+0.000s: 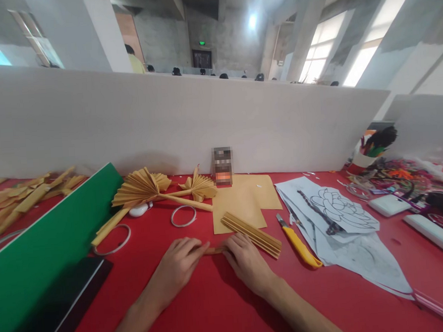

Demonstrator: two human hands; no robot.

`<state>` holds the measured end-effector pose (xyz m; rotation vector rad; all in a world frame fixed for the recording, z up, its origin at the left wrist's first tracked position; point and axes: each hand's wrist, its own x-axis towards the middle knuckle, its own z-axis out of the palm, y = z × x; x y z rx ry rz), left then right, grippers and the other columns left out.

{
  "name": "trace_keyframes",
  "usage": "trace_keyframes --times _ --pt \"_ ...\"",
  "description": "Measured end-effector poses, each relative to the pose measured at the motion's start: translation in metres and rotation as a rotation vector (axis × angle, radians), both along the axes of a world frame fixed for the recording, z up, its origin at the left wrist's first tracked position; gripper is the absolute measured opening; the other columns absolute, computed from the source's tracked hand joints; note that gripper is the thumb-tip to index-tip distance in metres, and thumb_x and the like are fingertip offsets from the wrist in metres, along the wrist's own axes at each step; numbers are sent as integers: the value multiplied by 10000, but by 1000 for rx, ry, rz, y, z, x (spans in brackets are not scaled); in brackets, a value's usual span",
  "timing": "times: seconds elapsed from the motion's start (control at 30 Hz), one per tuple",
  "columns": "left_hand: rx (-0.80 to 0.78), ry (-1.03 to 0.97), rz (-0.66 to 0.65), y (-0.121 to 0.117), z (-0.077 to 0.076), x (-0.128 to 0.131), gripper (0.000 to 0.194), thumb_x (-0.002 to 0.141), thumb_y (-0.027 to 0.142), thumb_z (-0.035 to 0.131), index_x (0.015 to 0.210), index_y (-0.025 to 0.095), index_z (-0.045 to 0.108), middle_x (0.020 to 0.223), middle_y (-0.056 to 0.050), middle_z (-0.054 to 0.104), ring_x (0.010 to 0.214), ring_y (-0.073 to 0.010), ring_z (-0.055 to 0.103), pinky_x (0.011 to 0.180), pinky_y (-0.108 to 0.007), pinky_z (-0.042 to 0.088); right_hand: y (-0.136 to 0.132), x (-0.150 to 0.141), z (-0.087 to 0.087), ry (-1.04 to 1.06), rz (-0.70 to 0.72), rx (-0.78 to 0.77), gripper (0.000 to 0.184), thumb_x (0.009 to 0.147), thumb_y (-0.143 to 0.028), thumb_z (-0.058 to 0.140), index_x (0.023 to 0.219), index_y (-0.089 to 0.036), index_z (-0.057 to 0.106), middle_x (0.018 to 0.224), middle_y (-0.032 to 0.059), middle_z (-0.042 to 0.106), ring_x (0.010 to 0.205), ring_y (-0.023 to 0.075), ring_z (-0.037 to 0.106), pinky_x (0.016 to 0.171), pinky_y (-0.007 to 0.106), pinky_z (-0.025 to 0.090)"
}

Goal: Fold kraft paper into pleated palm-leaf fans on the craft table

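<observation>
Between my two hands lies a narrow folded strip of brown kraft paper, its ends covered by my fingers. My left hand is closed on the left end, and my right hand is closed on the right end. Just beyond my right hand rests a pleated piece of brown paper, partly on flat brown paper sheets. Fan-shaped pleated paper pieces with rolled paper stems lie farther back on the left. A yellow utility knife is to the right of the pleated piece.
A green board and a black flat item stand at left. White wire rings lie on the red table. Drawings on white paper, a power strip and a cup of feathers are at right. A white partition borders the back.
</observation>
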<state>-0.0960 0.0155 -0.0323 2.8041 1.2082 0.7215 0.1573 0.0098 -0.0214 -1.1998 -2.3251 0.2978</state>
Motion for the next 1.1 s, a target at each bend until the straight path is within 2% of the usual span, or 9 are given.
trace_keyframes --times 0.13,0.27,0.47,0.6,0.7,0.8,0.87,0.93,1.1 --pt "-104 -124 11 -5 6 8 313 1061 174 502 1285 286 690 1119 -47 711 1003 -218 639 899 -354 489 -2 -6 0 -40 -2 46 162 1037 -134 571 1127 -233 662 1016 42 711 958 232 614 863 354 433" --pt "-169 -166 10 -4 8 11 258 1079 228 492 1205 284 710 1083 -26 713 972 -206 635 890 -347 467 -1 -8 -1 -111 -23 78 117 1032 -160 599 979 -227 678 929 19 697 911 220 612 829 345 404" --pt "-134 -197 37 3 5 0 220 1073 277 520 1119 268 734 1063 -25 733 970 -211 647 909 -348 462 -11 2 0 -206 -113 95 139 992 -143 656 872 -214 661 886 10 681 866 210 632 824 341 400" --pt "-125 -203 14 0 4 2 227 1080 289 505 1096 252 728 1047 -31 728 957 -209 645 906 -347 465 -19 15 8 -187 -136 93 197 1037 -188 585 864 -228 672 851 10 691 841 206 641 840 354 423" --pt "-119 -182 -17 -3 5 9 241 1088 282 483 1087 247 721 1040 -38 722 950 -208 641 907 -351 469 -10 31 16 -153 -234 120 144 1049 -226 552 1109 -224 683 1118 72 731 1053 260 653 940 406 455" --pt "-112 -169 -30 -3 6 12 246 1091 275 473 1087 241 717 1036 -43 718 947 -205 642 916 -356 473 6 47 18 -178 -308 87 458 1003 -192 596 1452 -204 513 1461 146 595 1301 325 570 1046 474 458" --pt "-118 -163 -36 -3 6 12 248 1092 266 469 1089 240 715 1034 -44 715 946 -201 641 917 -354 478 14 55 17 -180 -266 6 508 991 -153 588 1484 -217 486 1461 140 602 1305 310 583 1041 446 487" --pt "-117 -157 -42 -3 5 11 242 1090 254 472 1096 240 714 1035 -44 714 944 -198 642 915 -351 481 18 59 15 -162 -207 -50 451 998 -120 556 1434 -236 541 1367 112 668 1246 280 626 1006 399 517" --pt "-83 -152 -90 -3 4 11 217 1076 236 508 1103 251 723 1044 -41 726 959 -199 650 917 -344 480 20 61 14 -164 -156 -1 392 1007 -53 476 1320 -226 636 1170 105 743 1120 258 676 948 360 533"
